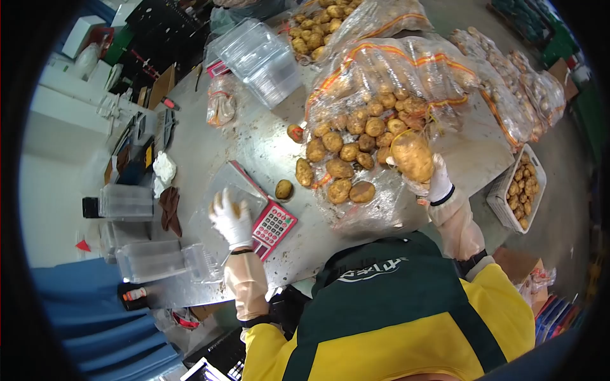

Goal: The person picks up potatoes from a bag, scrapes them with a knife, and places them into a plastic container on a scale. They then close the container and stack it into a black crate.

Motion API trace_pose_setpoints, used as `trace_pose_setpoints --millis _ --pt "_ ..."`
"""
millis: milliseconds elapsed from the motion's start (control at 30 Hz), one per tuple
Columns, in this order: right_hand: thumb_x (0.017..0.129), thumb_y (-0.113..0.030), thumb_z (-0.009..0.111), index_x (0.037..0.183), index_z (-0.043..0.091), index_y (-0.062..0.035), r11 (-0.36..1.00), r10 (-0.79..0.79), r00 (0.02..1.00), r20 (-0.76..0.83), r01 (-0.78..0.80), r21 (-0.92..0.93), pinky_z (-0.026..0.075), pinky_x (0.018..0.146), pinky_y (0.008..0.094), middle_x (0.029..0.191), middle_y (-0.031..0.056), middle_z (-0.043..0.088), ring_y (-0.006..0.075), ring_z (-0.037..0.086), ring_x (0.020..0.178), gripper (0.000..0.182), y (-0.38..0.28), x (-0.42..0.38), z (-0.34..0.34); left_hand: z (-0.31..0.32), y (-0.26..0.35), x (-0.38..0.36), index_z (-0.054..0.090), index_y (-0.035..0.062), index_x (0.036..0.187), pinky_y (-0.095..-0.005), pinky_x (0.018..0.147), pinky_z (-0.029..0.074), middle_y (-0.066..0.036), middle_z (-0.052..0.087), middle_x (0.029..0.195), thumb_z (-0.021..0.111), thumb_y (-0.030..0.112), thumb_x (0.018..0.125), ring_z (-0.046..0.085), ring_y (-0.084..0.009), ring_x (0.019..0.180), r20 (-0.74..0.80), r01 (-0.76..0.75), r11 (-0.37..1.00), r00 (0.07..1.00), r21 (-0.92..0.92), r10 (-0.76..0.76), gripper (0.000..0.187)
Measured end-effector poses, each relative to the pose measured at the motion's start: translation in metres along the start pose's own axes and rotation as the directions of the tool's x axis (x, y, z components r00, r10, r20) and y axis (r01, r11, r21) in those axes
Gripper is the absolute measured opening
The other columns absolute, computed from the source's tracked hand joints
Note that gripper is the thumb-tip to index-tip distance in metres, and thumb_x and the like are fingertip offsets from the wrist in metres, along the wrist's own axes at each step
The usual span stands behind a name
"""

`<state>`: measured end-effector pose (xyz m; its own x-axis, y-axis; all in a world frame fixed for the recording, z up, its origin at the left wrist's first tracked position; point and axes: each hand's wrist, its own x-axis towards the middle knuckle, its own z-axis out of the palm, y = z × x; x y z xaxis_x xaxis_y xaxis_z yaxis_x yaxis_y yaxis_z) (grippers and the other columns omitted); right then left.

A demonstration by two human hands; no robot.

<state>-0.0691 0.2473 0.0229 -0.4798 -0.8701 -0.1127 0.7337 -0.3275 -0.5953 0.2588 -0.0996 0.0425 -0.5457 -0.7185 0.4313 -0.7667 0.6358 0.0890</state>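
A large potato point(412, 156) is gripped in my right hand point(440, 181), which wears a white glove and is raised at the right side of the potato pile. My left hand point(231, 220), also gloved, has its fingers spread above the clear tray area of a red weighing scale point(274, 223). The scale's keypad lies just right of that hand. One potato point(284, 188) sits alone beside the scale. Loose potatoes point(349, 151) spill from an open plastic sack point(394, 60) with orange stripes, on the metal table point(254, 149).
Stacked clear plastic boxes point(257, 60) stand at the table's back. More clear containers point(149, 260) line the left edge, near a brown cloth point(169, 211). A white crate point(506, 204) of potatoes stands off the right edge, below filled sacks point(508, 82).
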Motion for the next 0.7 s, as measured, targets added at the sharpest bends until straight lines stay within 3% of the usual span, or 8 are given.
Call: trace_pose_setpoints --millis 100,133,200,267,300,500,633,700 --pt "0.082 -0.039 0.065 0.135 0.041 -0.0012 0.966 0.064 0.998 0.009 -0.06 -0.252 0.036 0.04 0.0217 0.091 0.0095 0.062 0.0088 0.05 0.05 0.07 0.006 0.004 0.031 -0.017 0.083 -0.008 0.06 0.0041 0.118 -0.032 0.089 0.047 -0.011 0.063 0.111 0.071 0.009 0.08 0.059 -0.0217 0.101 0.203 0.176 0.589 0.979 -0.788 -0.022 0.04" --pt "0.082 -0.034 0.066 0.135 0.041 -0.0009 0.932 0.103 0.995 0.012 -0.092 -0.351 0.035 0.041 0.0215 0.088 0.008 0.061 0.0083 0.048 0.05 0.067 0.008 0.007 0.041 -0.029 0.114 -0.016 0.056 0.0021 0.123 -0.0288 0.093 0.045 -0.009 0.059 0.123 0.061 0.007 0.089 0.055 -0.0169 0.11 0.507 0.451 0.34 0.857 -0.826 0.094 0.034" --pt "0.083 -0.016 0.066 0.133 0.043 -0.0008 0.892 0.219 0.974 -0.056 -0.223 -0.392 0.033 0.041 0.0212 0.076 0.003 0.058 0.0065 0.044 0.047 0.057 0.019 0.012 0.057 -0.032 0.164 -0.021 0.037 0.0014 0.139 -0.0297 0.096 0.044 -0.014 0.058 0.122 0.062 0.009 0.09 0.055 -0.0196 0.111 0.549 0.615 0.033 0.676 -0.788 0.491 0.055" --pt "0.085 -0.01 0.066 0.126 0.048 -0.0025 0.8 0.125 0.989 -0.081 -0.149 -0.582 0.032 0.039 0.0214 0.071 0.0013 0.057 0.0061 0.042 0.044 0.046 0.041 0.016 0.071 0.004 0.209 -0.045 0.031 -0.0018 0.139 -0.0304 0.096 0.044 -0.013 0.055 0.122 0.066 0.007 0.087 0.055 -0.0191 0.11 0.499 0.584 -0.219 0.796 -0.782 0.343 0.064" --pt "0.085 -0.01 0.067 0.124 0.048 -0.0031 0.729 0.094 0.993 -0.075 -0.12 -0.674 0.032 0.039 0.0216 0.07 0.0014 0.057 0.0062 0.041 0.042 0.044 0.05 0.019 0.069 0.004 0.216 -0.041 0.033 -0.0009 0.137 -0.0294 0.095 0.045 -0.01 0.053 0.123 0.07 0.007 0.084 0.054 -0.0167 0.109 0.658 0.718 -0.342 0.694 -0.606 0.292 0.065" --pt "0.091 -0.005 0.058 0.119 0.056 -0.0002 0.778 -0.223 0.91 -0.349 -0.05 -0.626 0.043 0.047 0.0204 0.084 0.0038 0.066 0.0064 0.058 0.06 0.029 0.003 0.019 0.088 -0.005 0.185 -0.041 0.038 0.0014 0.133 -0.0301 0.094 0.046 -0.008 0.053 0.122 0.076 -0.001 0.074 0.054 -0.0148 0.108 0.538 0.586 -0.212 0.807 -0.782 0.244 0.07" --pt "0.089 -0.004 0.057 0.12 0.058 -0.001 0.445 -0.301 0.938 -0.173 -0.022 -0.895 0.051 0.061 0.0243 0.104 0.0101 0.069 0.0108 0.065 0.079 0.031 -0.007 0.009 0.093 -0.008 0.171 -0.043 0.044 0.0052 0.127 -0.0344 0.097 0.043 -0.008 0.053 0.118 0.079 0.002 0.067 0.052 -0.0201 0.111 0.437 0.429 0.097 0.895 -0.898 0.093 0.07" --pt "0.087 -0.01 0.06 0.12 0.058 -0.0009 -0.107 -0.303 0.909 0.286 0.265 -0.958 0.053 0.068 0.0312 0.101 0.0146 0.068 0.0229 0.068 0.082 0.034 0.018 0.012 0.088 -0.008 0.172 -0.039 0.046 0.0045 0.126 -0.0357 0.1 0.039 -0.008 0.053 0.116 0.079 0.003 0.065 0.049 -0.022 0.113 0.25 0.189 0.436 0.965 -0.88 0.085 0.069"
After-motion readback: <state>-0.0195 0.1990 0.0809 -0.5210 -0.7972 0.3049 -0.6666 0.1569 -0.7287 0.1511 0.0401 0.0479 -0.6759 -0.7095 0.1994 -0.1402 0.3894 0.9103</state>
